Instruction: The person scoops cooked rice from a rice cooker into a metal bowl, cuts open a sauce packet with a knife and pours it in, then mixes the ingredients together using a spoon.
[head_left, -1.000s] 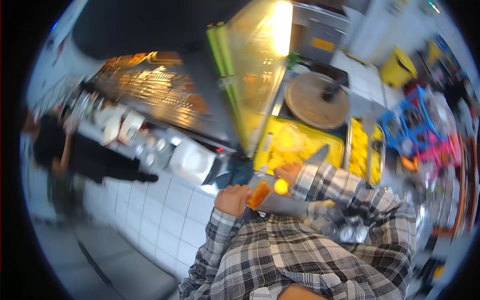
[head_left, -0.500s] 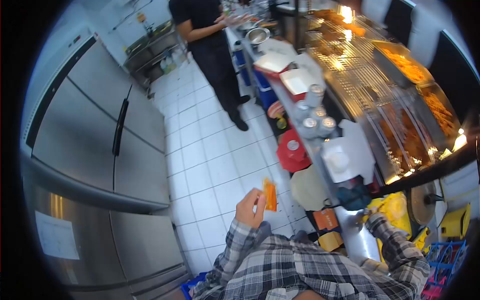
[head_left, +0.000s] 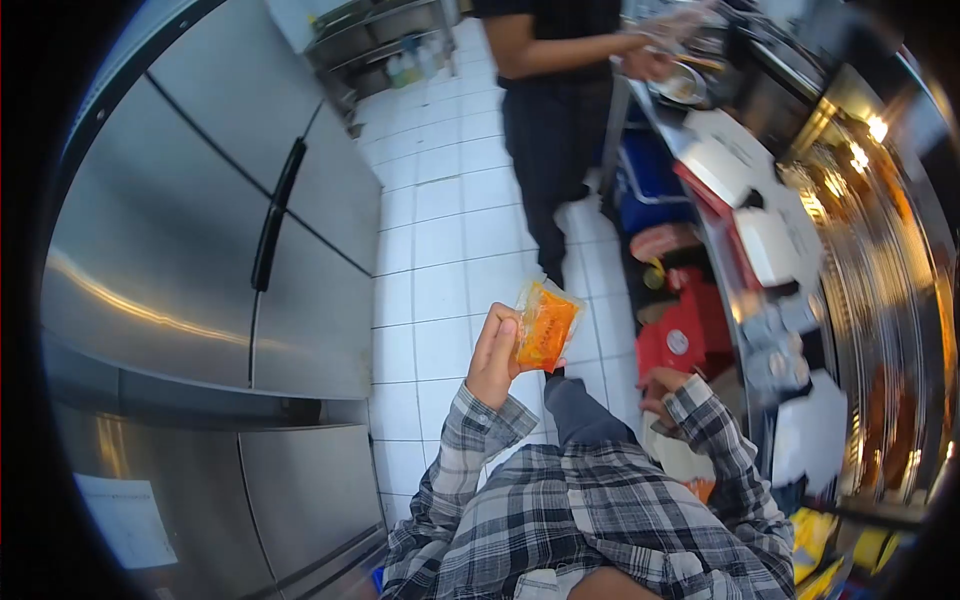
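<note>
My left hand (head_left: 494, 352) pinches a clear plastic sauce packet (head_left: 546, 325) by its left edge. Orange-red sauce fills the packet, which is held up in front of me over the floor. My right hand (head_left: 663, 392) hangs beside the counter, near a red box (head_left: 683, 335) on the low shelf. Its fingers are loosely bent and apart, and nothing shows in them.
Steel fridge doors (head_left: 180, 230) line the left side. Ahead, a person in dark clothes (head_left: 560, 130) stands at the counter. Open takeaway boxes (head_left: 765, 245), several cans (head_left: 775, 345) and a lit food warmer (head_left: 890, 300) are on the right. White floor tiles (head_left: 440, 240) run between.
My view has swung to the right and I am closer to the person ahead. The sauce packet is raised and now faces me. My right hand has left the yellow things on the counter.
</note>
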